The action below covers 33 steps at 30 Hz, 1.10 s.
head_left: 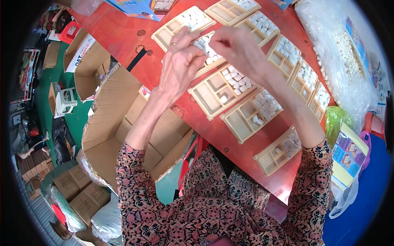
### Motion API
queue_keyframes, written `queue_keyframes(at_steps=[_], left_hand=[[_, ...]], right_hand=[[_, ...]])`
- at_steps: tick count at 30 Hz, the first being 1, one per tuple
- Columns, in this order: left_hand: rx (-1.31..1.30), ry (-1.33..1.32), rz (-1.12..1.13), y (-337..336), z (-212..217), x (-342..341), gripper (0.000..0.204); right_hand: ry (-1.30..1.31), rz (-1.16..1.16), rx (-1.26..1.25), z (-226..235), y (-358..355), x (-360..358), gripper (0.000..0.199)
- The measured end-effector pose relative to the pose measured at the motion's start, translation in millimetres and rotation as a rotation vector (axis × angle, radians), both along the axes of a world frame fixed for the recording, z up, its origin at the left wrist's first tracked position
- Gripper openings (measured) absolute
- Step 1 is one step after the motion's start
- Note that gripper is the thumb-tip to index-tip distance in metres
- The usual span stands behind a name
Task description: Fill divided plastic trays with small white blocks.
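Observation:
Both my hands are over a beige compartment tray [212, 64] that they partly cover; small white pillow-shaped pieces, like mini marshmallows, fill its large section. My left hand [180, 61] hovers at the tray's left part, thumb and fingers drawn together. Close beside it, my right hand [238, 47] is curled with the fingertips pinched, slightly blurred. Whatever either hand pinches is too small or hidden to make out. Just nearer lies another tray [206, 99], white pieces in its large section and one in a small section. A further tray [240, 130] below it also has pieces in two sections.
Several similar trays with white pieces stand around on the red table [135, 30]. A clear plastic bag [324, 49] of white pieces lies at the right, near a green bag [337, 119]. Left of the table is a large open cardboard box [108, 110].

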<state>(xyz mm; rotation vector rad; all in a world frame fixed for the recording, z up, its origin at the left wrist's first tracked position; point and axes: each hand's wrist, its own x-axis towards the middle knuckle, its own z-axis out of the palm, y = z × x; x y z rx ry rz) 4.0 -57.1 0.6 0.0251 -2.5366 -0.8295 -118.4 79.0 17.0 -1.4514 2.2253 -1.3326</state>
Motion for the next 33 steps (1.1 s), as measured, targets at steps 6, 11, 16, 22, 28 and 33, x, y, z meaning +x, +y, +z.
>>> queue_keyframes(at_steps=[6,11,16,22,28,33], left_hand=[[0.071,0.004,0.025,-2,3,2,0.018],[-0.122,-0.073,-0.04,8,7,-1,0.045],[-0.23,-0.195,-0.14,8,-3,4,0.061],[-0.301,-0.167,-0.108,6,-2,5,0.055],[-0.3,-0.166,-0.1,7,-1,5,0.054],[-0.299,-0.164,-0.106,7,-1,5,0.054]], right_hand=[[-0.17,-0.024,0.068,14,6,-13,0.015],[-0.255,-0.12,-0.021,26,18,-25,0.021],[-0.226,-0.212,-0.015,43,48,-54,0.023],[-0.173,-0.151,0.099,29,31,-27,0.018],[0.1,-0.06,0.023,-6,7,-9,0.011],[0.257,-0.05,0.031,-18,2,-4,0.011]])
